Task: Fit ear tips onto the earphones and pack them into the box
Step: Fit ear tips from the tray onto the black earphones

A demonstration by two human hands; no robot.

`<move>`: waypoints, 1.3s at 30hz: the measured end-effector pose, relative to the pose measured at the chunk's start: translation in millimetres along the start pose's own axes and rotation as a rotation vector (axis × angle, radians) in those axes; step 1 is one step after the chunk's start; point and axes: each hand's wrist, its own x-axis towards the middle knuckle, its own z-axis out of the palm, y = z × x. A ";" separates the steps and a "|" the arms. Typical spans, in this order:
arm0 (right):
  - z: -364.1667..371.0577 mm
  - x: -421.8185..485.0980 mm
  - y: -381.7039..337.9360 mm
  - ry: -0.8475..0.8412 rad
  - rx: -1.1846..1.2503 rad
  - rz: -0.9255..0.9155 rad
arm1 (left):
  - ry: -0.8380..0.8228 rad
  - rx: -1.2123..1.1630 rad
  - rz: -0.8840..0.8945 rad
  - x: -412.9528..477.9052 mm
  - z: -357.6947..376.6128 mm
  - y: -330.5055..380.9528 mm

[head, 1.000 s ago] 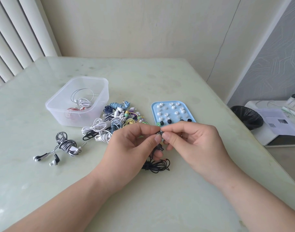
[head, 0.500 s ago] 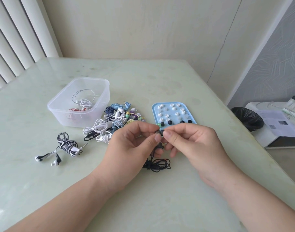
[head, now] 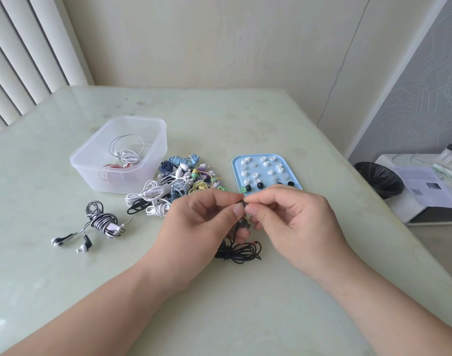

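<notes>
Left hand (head: 194,227): centre frame, thumb and forefinger pinching one bud of the black earphones (head: 244,223); other fingers curled.
Right hand (head: 291,219): centre right, fingertips meeting the left hand's, pinching the same bud; whether an ear tip sits between them is too small to tell.
Black earphones: second bud hangs just below the fingertips; the bundled cable lies on the counter (head: 40,176) beneath both hands.
Blue tray (head: 234,173): just above the right hand, holding white ear tips (head: 265,164), a few black ear tips (head: 260,185) and one green ear tip (head: 242,189) at its lower left corner.
Clear plastic box (head: 122,178): upper left of centre, containing white earphones (head: 127,156) and a red cable.
Earphone pile (head: 183,183): mixed colours, between box and tray.
Black-and-white earphones (head: 101,222): left, apart from the pile, cable wound.
</notes>
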 end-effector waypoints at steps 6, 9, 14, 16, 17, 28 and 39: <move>-1.6 0.0 -3.7 0.004 0.157 0.101 | 0.004 -0.047 0.009 0.9 1.4 1.8; -1.7 0.6 -5.9 0.008 0.223 0.164 | 0.010 -0.044 0.009 1.3 1.1 0.7; -1.2 1.4 -7.7 0.055 0.379 0.269 | 0.017 -0.049 0.005 1.7 1.7 0.9; -1.4 1.9 -7.8 0.058 0.424 0.299 | 0.022 -0.049 0.001 1.9 1.1 0.6; -1.5 2.1 -7.2 0.049 0.430 0.304 | 0.024 -0.047 0.000 2.1 0.9 0.5; 8.6 -0.2 -5.8 0.023 0.625 0.409 | 0.024 -0.073 -0.007 1.7 0.3 1.5; 6.0 3.3 -1.9 -0.024 0.748 0.506 | 0.040 -0.030 -0.014 2.1 -0.3 0.4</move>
